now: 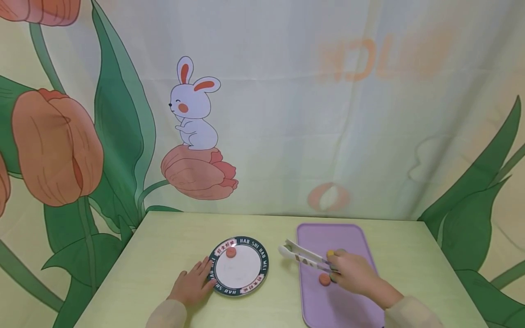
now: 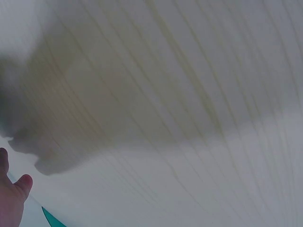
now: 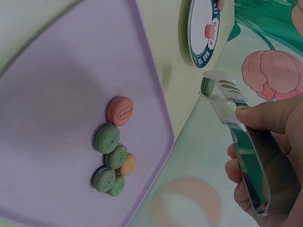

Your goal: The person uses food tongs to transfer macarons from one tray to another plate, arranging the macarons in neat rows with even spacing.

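Note:
My right hand [image 1: 352,272] grips a pair of tongs [image 1: 304,260] with pale tips and metal arms, held over the purple tray [image 1: 328,239]. In the right wrist view, a green round piece [image 3: 207,86] sits between the tong tips. My left hand [image 1: 192,283] rests with extended fingers at the left rim of a round plate [image 1: 264,269], which has a dark patterned border. A pink round piece [image 1: 231,252] lies on the plate near its upper rim. On the tray lie another pink piece [image 3: 120,111], several green pieces [image 3: 107,138] and a yellow one [image 3: 127,164].
The pale table [image 1: 172,241] bears the plate at left and the tray at right. A curtain [image 1: 279,136] printed with tulips and a rabbit hangs behind its far edge. Mostly bare tabletop [image 2: 165,118] fills the left wrist view.

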A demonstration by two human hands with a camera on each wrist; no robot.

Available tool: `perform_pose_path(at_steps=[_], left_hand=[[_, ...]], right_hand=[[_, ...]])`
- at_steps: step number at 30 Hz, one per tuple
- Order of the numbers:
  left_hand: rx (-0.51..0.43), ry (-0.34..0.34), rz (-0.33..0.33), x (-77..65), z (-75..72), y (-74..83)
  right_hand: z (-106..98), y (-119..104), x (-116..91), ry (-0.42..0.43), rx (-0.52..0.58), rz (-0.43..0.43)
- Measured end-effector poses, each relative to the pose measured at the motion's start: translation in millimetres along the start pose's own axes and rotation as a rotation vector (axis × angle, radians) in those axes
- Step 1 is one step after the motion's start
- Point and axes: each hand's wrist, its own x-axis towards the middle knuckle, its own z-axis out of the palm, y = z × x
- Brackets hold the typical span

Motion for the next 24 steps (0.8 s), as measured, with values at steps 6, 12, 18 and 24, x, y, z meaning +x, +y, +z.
perform_pose_path(at_steps=[6,12,18,24], left_hand=[[0.003,-0.005,-0.003,-1.1,-1.4,0.3],[0.005,-0.006,0.000,-1.6,-2.3,0.7],[-0.006,-0.009,0.010,-2.3,-4.2,1.5],[-0.012,-0.008,0.014,-3.0,-5.3,2.4]], right_hand=[[5,-4,6,-0.020,0.003,0.000],[8,-9,13,-0.057,-0.004,0.001],[10,-13,17,-0.031,-0.025,-0.024],[17,-15,23,-0.003,-0.062,-0.037]])
